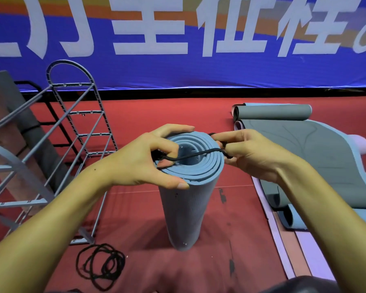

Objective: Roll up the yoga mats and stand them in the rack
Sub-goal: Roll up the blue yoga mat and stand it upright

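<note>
Red gym floor (148, 115) | black cord loops (100, 266) nearest | rolled blue yoga mat (188, 208) upright, centre | left hand (148, 159) and right hand (247, 153) each pinch black elastic band (197, 155) across its top | grey rack (80, 115) left | grey mats (304, 144) part-unrolled right | blue banner (178, 66) behind

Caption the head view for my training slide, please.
Both hands, left and right, stretch a black band over an upright rolled blue mat beside the rack.

Matt foam blue mat (188, 199) (finely textured), painted grey metal rack (80, 115), red carpet-like floor (156, 111).
</note>
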`<action>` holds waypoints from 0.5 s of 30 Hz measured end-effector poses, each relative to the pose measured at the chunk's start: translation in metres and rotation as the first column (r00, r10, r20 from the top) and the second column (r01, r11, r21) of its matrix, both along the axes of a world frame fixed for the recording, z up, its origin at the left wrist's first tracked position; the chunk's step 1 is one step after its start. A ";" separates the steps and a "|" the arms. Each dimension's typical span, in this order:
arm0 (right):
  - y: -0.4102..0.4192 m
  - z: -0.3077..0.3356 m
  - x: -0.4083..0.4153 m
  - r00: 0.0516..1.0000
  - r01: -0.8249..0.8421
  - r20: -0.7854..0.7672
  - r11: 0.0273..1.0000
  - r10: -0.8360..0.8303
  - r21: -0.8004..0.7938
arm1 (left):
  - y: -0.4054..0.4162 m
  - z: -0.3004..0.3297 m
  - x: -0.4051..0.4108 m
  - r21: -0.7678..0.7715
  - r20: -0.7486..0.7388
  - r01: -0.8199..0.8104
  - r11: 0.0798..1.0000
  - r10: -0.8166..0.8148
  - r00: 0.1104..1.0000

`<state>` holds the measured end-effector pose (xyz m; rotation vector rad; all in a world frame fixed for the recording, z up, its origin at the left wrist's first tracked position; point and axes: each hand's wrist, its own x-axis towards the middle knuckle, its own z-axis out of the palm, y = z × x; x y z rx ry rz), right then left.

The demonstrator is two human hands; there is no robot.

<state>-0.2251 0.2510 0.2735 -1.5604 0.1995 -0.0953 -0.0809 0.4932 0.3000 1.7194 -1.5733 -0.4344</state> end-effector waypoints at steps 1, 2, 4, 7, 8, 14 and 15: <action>0.000 0.000 -0.001 1.000 -0.008 -0.023 1.000 0.009 0.023 | 0.000 0.000 0.000 0.000 0.002 -0.002 1.000 0.002 1.000; 0.000 -0.002 -0.002 0.998 -0.007 -0.068 1.000 0.009 0.024 | 0.000 0.000 0.000 -0.001 0.000 0.000 1.000 0.000 1.000; 0.003 -0.007 -0.004 0.976 -0.030 -0.215 0.999 0.034 0.023 | 0.000 -0.001 0.001 -0.004 -0.012 0.008 1.000 -0.008 1.000; 0.004 -0.011 -0.013 0.950 -0.080 -0.284 0.981 0.129 0.179 | -0.001 -0.003 0.006 -0.024 -0.024 -0.005 1.000 0.005 1.000; 0.004 -0.012 -0.015 0.953 -0.112 -0.254 0.970 0.166 0.216 | -0.002 -0.005 0.009 -0.040 -0.027 -0.018 0.999 0.017 1.000; 0.010 -0.021 -0.014 0.952 -0.245 -0.128 0.945 0.277 0.218 | -0.001 -0.018 0.025 -0.138 -0.061 -0.086 0.987 0.078 0.995; 0.010 -0.023 -0.013 0.951 -0.258 -0.117 0.944 0.286 0.206 | -0.002 -0.020 0.026 -0.159 -0.062 -0.098 0.982 0.089 0.994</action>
